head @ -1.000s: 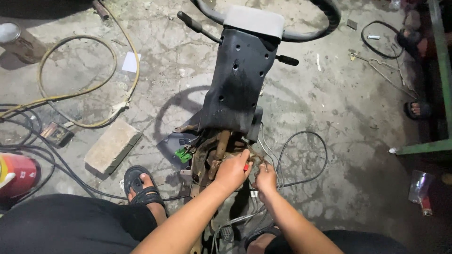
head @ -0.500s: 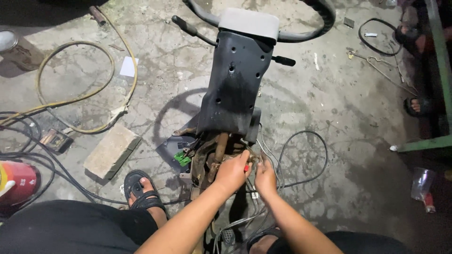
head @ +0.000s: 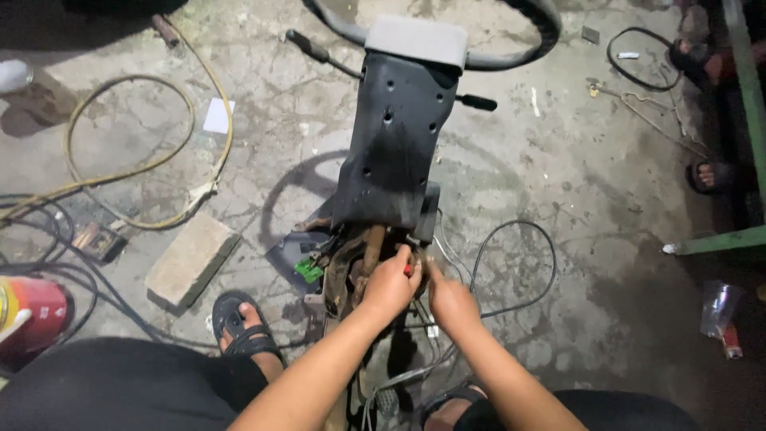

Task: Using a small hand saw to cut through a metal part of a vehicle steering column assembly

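Reaching forward from the bottom of the head view, both bare forearms meet over the rusty lower end of a scooter front assembly (head: 363,267) lying on the concrete floor (head: 574,175). The left hand (head: 391,283) is curled almost closed, knuckles up, around a small red-handled tool (head: 408,270), of which only a sliver shows between the fingers. The right hand (head: 449,299) sits just beside it, touching or nearly so, its fingers bent down into the metalwork; whether it grips a part or only presses on it is hard to tell, since the fingertips are hidden. Ahead of the hands, the black plastic cover (head: 395,136) of the assembly runs away toward a grey pad (head: 417,40) and dark handlebars (head: 511,56). Just left of the left hand, a green connector (head: 307,270) sticks out from the frame. Right of the right hand, a thin dark cable (head: 527,263) loops over the floor. Nearer the body, a sandalled foot (head: 243,323) rests left of the left forearm, with a brick (head: 191,255) beyond it and a yellow hose (head: 144,168) coiled farther off.
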